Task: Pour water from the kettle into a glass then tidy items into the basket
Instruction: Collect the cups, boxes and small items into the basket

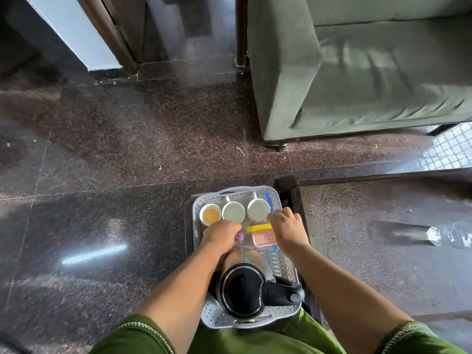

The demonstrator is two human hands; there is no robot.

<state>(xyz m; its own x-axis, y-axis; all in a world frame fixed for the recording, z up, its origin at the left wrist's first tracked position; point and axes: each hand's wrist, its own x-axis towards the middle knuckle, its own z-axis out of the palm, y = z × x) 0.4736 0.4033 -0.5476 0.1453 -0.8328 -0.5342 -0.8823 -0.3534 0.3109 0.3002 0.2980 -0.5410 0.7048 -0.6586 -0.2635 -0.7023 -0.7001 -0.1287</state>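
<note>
Black kettle (244,292) at near end of grey basket (287,267). Further in, left hand (221,235) curled round small purple thing (239,236), right hand (287,227) bent over yellow lid (258,228) of pink box (263,239); grip not clear. Beyond, three cups (233,212) in a row. Glass (450,235) far right on bench (357,226). Green sofa (357,72) at back.

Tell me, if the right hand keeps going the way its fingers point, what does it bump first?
Probably the right-hand white cup. The right hand points up and left across the basket, its fingertips already near that cup's rim. Whether they touch is unclear.
</note>
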